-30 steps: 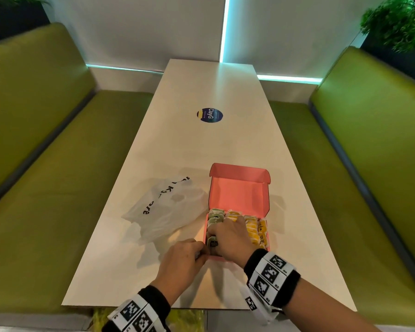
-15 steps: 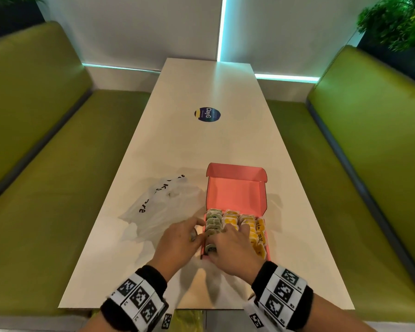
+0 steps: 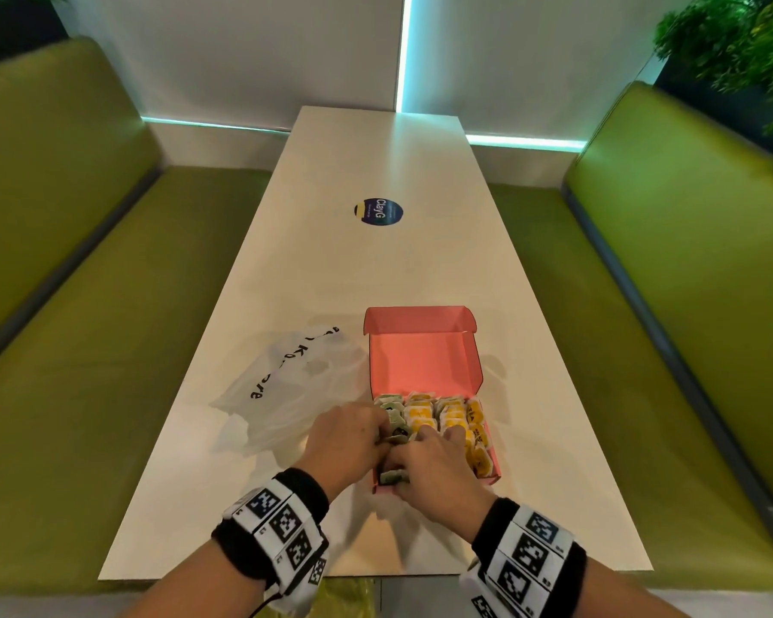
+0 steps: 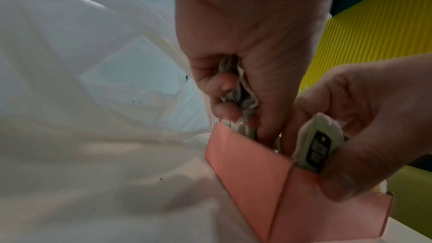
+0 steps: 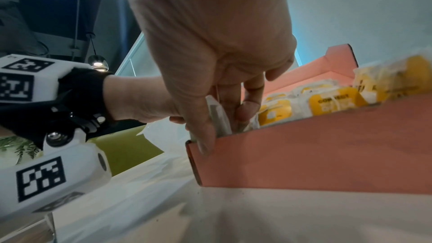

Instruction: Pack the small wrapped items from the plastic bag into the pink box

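Observation:
The pink box (image 3: 489, 477) lies open on the table with its lid (image 3: 422, 359) standing back. Yellow wrapped packets (image 3: 454, 417) fill its right and middle rows, and green ones (image 3: 391, 405) line the left row. My left hand (image 3: 382, 432) is over the left row, fingers curled round several crumpled packets (image 4: 243, 95). My right hand (image 3: 416, 448) pinches a green packet (image 4: 315, 147) upright at the box's near-left corner, thumb against the front wall (image 5: 315, 147). The white plastic bag (image 3: 286, 385) lies flat to the left of the box.
A long white table (image 3: 376, 269) carries a round blue sticker (image 3: 378, 211) farther along. Green benches (image 3: 108, 327) run down both sides. The table's near edge is just below my wrists.
Both hands have moved forward from the box's near-left corner to over its left row. The left hand has come in from beside the box to above the green packets.

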`<state>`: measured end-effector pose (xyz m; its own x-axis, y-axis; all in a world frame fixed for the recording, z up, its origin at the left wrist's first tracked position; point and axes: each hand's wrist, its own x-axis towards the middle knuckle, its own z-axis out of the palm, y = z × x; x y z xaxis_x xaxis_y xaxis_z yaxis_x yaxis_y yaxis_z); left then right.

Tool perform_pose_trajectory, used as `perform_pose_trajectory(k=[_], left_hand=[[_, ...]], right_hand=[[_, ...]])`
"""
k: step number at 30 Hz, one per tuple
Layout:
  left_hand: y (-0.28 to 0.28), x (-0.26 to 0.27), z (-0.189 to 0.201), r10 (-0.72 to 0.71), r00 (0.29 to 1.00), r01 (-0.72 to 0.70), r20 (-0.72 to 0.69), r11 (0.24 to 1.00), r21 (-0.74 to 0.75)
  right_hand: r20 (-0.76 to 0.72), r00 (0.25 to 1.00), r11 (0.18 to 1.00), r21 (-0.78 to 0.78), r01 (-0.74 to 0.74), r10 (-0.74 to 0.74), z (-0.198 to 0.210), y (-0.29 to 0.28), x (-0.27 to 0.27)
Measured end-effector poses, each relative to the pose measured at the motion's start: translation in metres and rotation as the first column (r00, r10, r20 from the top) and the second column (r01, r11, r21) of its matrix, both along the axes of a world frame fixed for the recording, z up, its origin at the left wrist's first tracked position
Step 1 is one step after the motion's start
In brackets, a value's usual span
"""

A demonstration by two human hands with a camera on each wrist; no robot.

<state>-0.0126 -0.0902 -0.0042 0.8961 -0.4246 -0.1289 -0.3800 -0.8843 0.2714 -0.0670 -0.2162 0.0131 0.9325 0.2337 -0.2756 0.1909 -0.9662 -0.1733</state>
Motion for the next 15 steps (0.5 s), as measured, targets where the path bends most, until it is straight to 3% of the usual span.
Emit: perform_pose_trajectory(k=[8, 15], left_hand=[[0.0025, -0.0008, 0.0018, 0.011, 0.998, -0.010, 0.054, 1.000, -0.006], [0.0029, -0.0028, 0.0022, 0.030, 0.999, -0.024, 0.040, 0.990, -0.139]], right_hand=[[-0.018, 0.999, 0.999, -0.036, -0.041, 0.040, -0.0023, 0.0006, 0.0013], [-0.043, 0.995, 0.995, -0.031, -0.091, 0.090, -0.0019, -0.0016, 0.0019]])
